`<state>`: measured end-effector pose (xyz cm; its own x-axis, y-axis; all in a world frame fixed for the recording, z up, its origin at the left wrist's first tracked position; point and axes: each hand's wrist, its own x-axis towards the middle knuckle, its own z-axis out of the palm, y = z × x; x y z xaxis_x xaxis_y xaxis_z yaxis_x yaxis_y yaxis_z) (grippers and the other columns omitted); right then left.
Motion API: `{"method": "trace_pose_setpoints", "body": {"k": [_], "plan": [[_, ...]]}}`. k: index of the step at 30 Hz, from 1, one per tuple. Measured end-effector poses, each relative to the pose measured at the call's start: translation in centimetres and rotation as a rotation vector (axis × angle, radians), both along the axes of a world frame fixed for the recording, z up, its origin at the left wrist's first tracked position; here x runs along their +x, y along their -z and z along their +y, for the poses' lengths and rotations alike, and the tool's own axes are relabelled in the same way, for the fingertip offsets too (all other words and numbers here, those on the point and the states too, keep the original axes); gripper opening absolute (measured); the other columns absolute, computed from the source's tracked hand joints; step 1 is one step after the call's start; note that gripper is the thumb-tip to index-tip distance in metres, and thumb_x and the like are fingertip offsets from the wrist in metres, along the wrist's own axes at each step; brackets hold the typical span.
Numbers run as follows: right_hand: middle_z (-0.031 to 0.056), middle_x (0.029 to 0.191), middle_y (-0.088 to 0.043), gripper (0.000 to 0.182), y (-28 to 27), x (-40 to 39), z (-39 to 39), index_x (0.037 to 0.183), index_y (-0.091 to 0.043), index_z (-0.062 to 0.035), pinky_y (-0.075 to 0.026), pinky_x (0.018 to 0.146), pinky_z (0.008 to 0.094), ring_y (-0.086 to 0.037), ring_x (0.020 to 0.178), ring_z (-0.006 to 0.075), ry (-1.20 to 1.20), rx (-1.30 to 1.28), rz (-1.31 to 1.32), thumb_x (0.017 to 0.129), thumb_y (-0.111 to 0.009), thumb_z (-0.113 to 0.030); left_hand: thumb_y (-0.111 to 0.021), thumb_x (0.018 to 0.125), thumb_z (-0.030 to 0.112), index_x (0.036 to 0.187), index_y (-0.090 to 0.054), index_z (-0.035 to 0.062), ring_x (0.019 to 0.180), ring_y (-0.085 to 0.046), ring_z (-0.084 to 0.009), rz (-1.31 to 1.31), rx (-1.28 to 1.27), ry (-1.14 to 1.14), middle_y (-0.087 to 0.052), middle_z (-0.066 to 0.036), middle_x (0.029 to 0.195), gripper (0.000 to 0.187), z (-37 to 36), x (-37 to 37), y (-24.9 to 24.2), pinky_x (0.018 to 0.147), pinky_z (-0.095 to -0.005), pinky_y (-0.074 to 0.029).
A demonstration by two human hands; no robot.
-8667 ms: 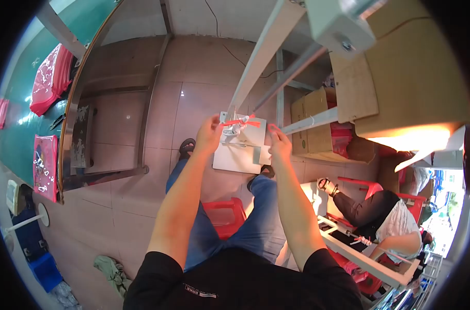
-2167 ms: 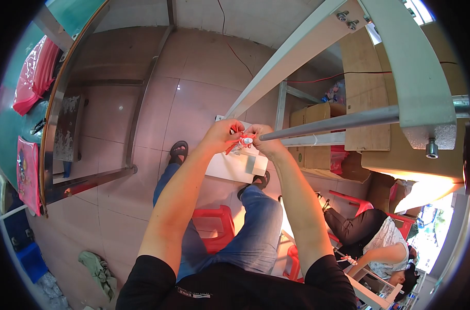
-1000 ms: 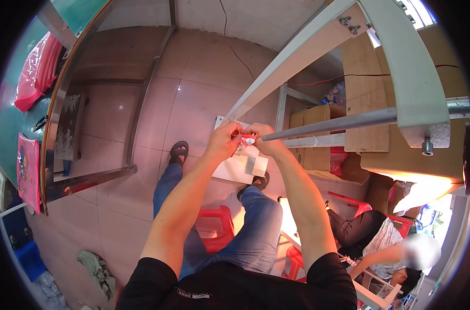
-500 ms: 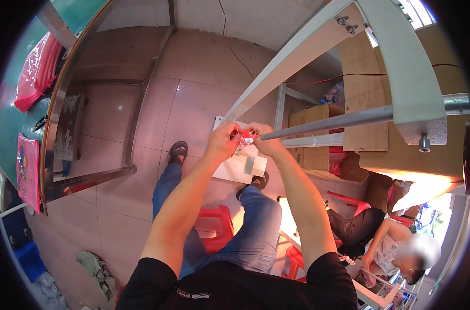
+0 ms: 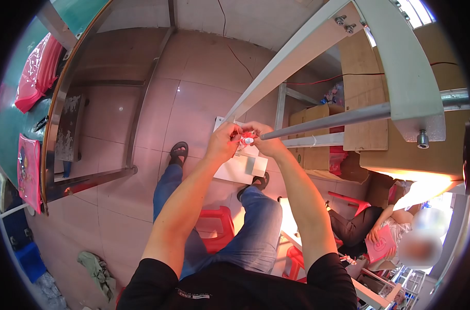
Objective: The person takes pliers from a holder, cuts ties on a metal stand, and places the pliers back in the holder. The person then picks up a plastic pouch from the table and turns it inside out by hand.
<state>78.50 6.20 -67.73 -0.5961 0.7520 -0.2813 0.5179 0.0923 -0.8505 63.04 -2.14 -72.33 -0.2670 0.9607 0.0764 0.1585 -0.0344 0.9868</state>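
Observation:
Both hands meet in front of me over a small red-and-white item (image 5: pixel 247 140), its exact kind too small to make out. My left hand (image 5: pixel 224 142) pinches it from the left with bent fingers. On the other side, my right hand (image 5: pixel 265 139) has its fingers closed around the item's right edge. A grey metal rod (image 5: pixel 338 120) comes in from the right, its tip close beside my right hand. Below the hands lies the white base plate (image 5: pixel 225 172) of a machine stand, and its slanting white post (image 5: pixel 292 62) rises to the upper right.
Left stands a metal-framed table (image 5: pixel 50 150) with pink plastic packets (image 5: pixel 29 173). Cardboard boxes (image 5: pixel 416 160) fill the right side. A red stool (image 5: pixel 222 227) is beneath me. At lower right a seated person (image 5: pixel 395 232) holds a pink packet (image 5: pixel 380 244). Green cloth (image 5: pixel 96 271) lies on the floor.
My hands stay nearly in place, with the red-and-white item slightly turned between them. The person at right has straightened and now holds up a pink packet.

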Motion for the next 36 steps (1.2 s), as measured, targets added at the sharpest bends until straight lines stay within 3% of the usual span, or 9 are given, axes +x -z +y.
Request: {"method": "trace_pose_setpoints", "body": {"k": [2, 5, 7, 11, 14, 20, 27, 30, 36], "plan": [[0.0105, 0.091, -0.065, 0.017, -0.2, 0.3, -0.2, 0.098, -0.064, -0.0053, -0.049, 0.073, 0.0304, -0.062, 0.083, 0.0168, -0.010, -0.149, 0.029, 0.084, -0.067, -0.014, -0.068, 0.082, -0.004, 0.094, -0.064, 0.0022, 0.074, -0.062, -0.0156, 0.066, 0.003, -0.002, -0.060, -0.007, 0.088, 0.014, 0.0, 0.1, 0.5, 0.065, -0.0286, -0.051], [0.0116, 0.091, -0.066, 0.013, -0.2, 0.0, -0.1, 0.094, -0.063, -0.0043, -0.049, 0.071, 0.0322, -0.063, 0.081, 0.0205, -0.075, 0.136, -0.046, 0.083, -0.066, -0.011, -0.067, 0.081, -0.005, 0.093, -0.064, 0.0020, 0.075, -0.062, -0.0164, -0.016, -0.017, 0.017, -0.060, -0.008, 0.087, 0.014, 0.1, 0.2, 0.9, 0.067, -0.0291, -0.051], [0.0128, 0.092, -0.065, 0.013, -1.1, -0.4, -0.2, 0.091, -0.061, -0.0042, -0.049, 0.069, 0.0345, -0.063, 0.080, 0.0251, -0.278, 0.636, -0.222, 0.079, -0.065, -0.008, -0.067, 0.081, -0.004, 0.093, -0.064, 0.0019, 0.075, -0.062, -0.0164, 0.016, -0.018, 0.010, -0.060, -0.008, 0.087, 0.014, 0.0, 0.1, 0.2, 0.066, -0.0292, -0.051], [0.0137, 0.092, -0.064, 0.013, -1.3, -0.5, -0.1, 0.089, -0.060, -0.0052, -0.049, 0.068, 0.0375, -0.063, 0.081, 0.0306, -0.227, 0.602, -0.259, 0.077, -0.066, -0.008, -0.070, 0.082, 0.000, 0.092, -0.064, 0.0018, 0.073, -0.061, -0.0158, 0.101, 0.031, 0.008, -0.061, -0.008, 0.086, 0.012, 0.0, 0.1, 0.2, 0.064, -0.0285, -0.050], [0.0129, 0.093, -0.063, 0.015, -1.1, -0.5, -0.3, 0.091, -0.059, -0.0069, -0.049, 0.069, 0.0388, -0.062, 0.084, 0.0329, -0.057, 0.271, -0.170, 0.078, -0.066, -0.009, -0.072, 0.082, 0.002, 0.093, -0.065, 0.0018, 0.072, -0.062, -0.0154, 0.089, 0.011, -0.001, -0.062, -0.008, 0.087, 0.012, 0.0, 0.0, 0.4, 0.064, -0.0280, -0.050], [0.0123, 0.096, -0.063, 0.015, -1.0, 0.8, -0.3, 0.094, -0.059, -0.0066, -0.050, 0.069, 0.0418, -0.063, 0.088, 0.0337, -0.126, 0.417, -0.226, 0.079, -0.064, -0.010, -0.069, 0.079, 0.000, 0.092, -0.065, 0.0038, 0.075, -0.063, -0.0276, 0.021, 0.050, -0.019, -0.062, -0.012, 0.085, 0.014, -0.1, 0.3, 0.7, 0.066, -0.0344, -0.051], [0.0152, 0.090, -0.064, 0.019, -1.8, 1.7, -1.0, 0.097, -0.061, -0.0053, -0.050, 0.069, 0.0460, -0.063, 0.081, 0.0357, -0.280, 0.703, -0.404, 0.078, -0.062, -0.008, -0.069, 0.080, 0.003, 0.092, -0.068, 0.0035, 0.077, -0.064, -0.0287, 0.123, 0.047, -0.024, -0.064, -0.013, 0.084, 0.012, -1.1, -0.3, 0.0, 0.066, -0.0355, -0.051], [0.0181, 0.092, -0.064, 0.022, -0.5, 3.6, -2.5, 0.099, -0.062, -0.0043, -0.051, 0.070, 0.0455, -0.064, 0.083, 0.0356, -0.307, 0.687, -0.477, 0.078, -0.060, -0.009, -0.068, 0.083, 0.003, 0.096, -0.068, 0.0009, 0.078, -0.067, -0.0210, 0.351, 0.012, -0.040, -0.066, -0.011, 0.087, 0.013, -3.0, -0.7, -0.3, 0.067, -0.0321, -0.051], [0.0144, 0.092, -0.067, 0.018, 0.6, 4.2, -2.4, 0.101, -0.062, -0.0037, -0.051, 0.066, 0.0383, -0.066, 0.075, 0.0274, -0.006, 0.295, -0.352, 0.086, -0.055, -0.010, -0.065, 0.090, 0.010, 0.092, -0.065, -0.0002, 0.068, -0.061, -0.0137, 0.037, -0.240, -0.029, -0.065, -0.006, 0.077, 0.011, -3.3, -1.3, 0.0, 0.063, -0.0283, -0.049]]}}
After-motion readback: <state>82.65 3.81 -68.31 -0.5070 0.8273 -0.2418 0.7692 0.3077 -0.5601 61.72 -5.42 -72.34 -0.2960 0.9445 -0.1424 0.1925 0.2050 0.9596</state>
